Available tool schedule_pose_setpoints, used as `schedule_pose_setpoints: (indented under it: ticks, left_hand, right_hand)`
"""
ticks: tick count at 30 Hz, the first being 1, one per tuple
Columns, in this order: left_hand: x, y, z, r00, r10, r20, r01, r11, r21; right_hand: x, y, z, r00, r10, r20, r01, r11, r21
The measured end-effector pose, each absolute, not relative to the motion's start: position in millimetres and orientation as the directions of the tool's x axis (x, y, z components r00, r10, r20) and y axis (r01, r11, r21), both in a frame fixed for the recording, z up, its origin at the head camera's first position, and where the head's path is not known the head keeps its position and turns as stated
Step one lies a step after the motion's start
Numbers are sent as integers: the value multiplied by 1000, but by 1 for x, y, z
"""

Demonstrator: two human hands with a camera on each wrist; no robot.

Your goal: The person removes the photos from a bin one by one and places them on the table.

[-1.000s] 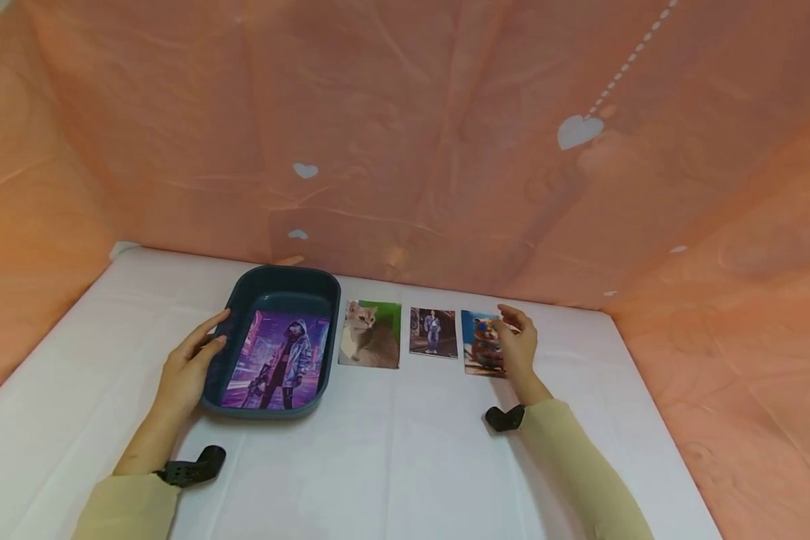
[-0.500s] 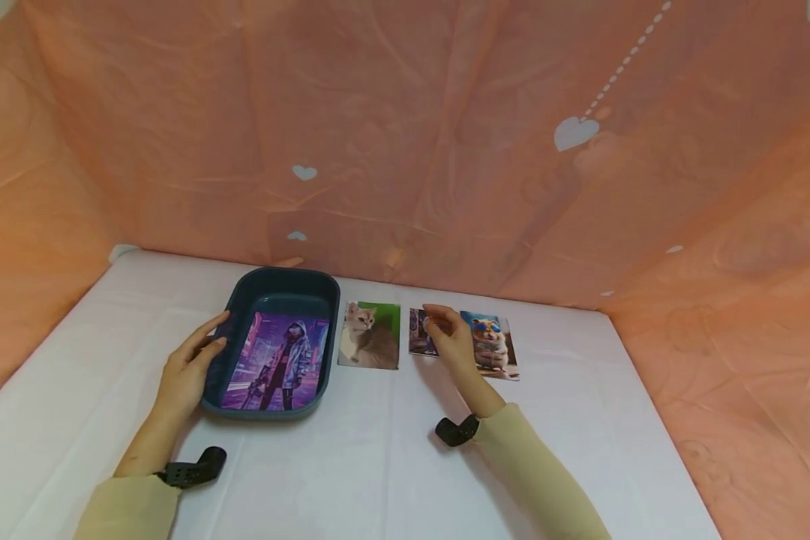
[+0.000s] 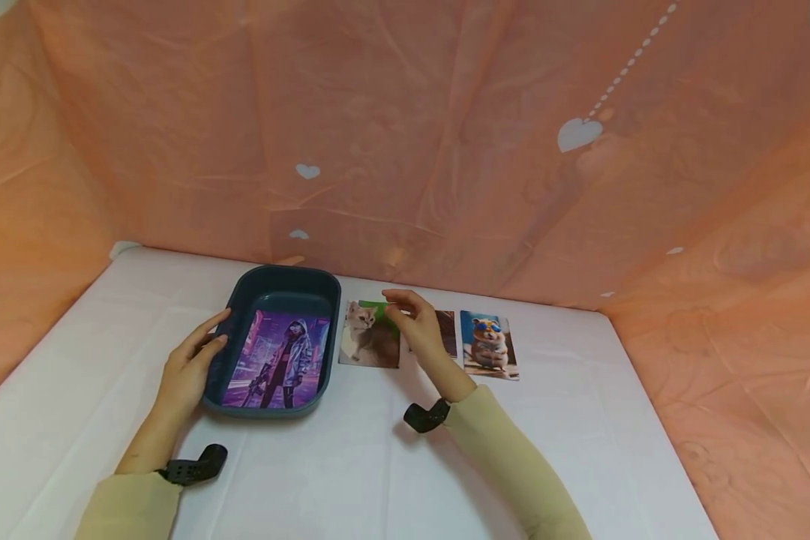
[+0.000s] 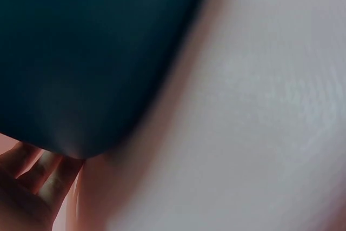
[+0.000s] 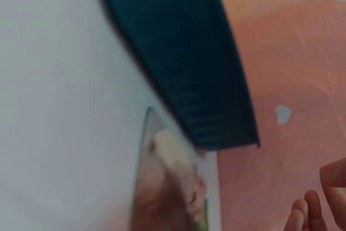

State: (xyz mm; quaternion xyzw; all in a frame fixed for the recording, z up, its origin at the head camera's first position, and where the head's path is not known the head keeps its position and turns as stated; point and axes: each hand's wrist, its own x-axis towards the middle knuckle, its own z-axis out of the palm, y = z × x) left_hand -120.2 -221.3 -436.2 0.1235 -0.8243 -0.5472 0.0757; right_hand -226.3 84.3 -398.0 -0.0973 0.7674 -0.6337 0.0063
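Observation:
In the head view, my left hand [image 3: 189, 375] lies along the left side of a dark blue rectangular tray [image 3: 216, 375], thumb and fingertips touching its wall. The left wrist view shows three fingers [image 4: 54, 179] meeting the outside of the tray. A purple picture of a hooded figure [image 3: 286, 364] lies inside. My right hand [image 3: 418, 330] holds nothing and hovers right of the tray, fingers loosely bent. It overlaps the right side of a cat picture [image 3: 364, 345] and hides most of a small dark picture [image 3: 448, 334].
A picture of a hamster in sunglasses [image 3: 489, 345] lies at the right end of the row. All lie on a white-covered table [image 3: 324, 472]. A peach curtain with pale hearts [image 3: 412, 150] encloses the back and sides.
My right hand has moved left along the row, from the hamster picture past the small dark one to the cat picture. My left hand, the tray and the pictures have stayed put.

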Motion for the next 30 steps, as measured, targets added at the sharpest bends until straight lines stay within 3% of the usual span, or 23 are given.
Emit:
schedule_pose_setpoints:
  ticks: [20,30]
  left_hand:
    - [-120,-221,-436,-962,-274,8,-86,326,941]
    - [-120,-221,-435,-960,-281,1,-90,311,946]
  right_hand:
    - [-246,11,-365,-944,-328,10,-81,203,-976]
    - [-258,-22,-370,-953,-303,-15,-77,290,-954]
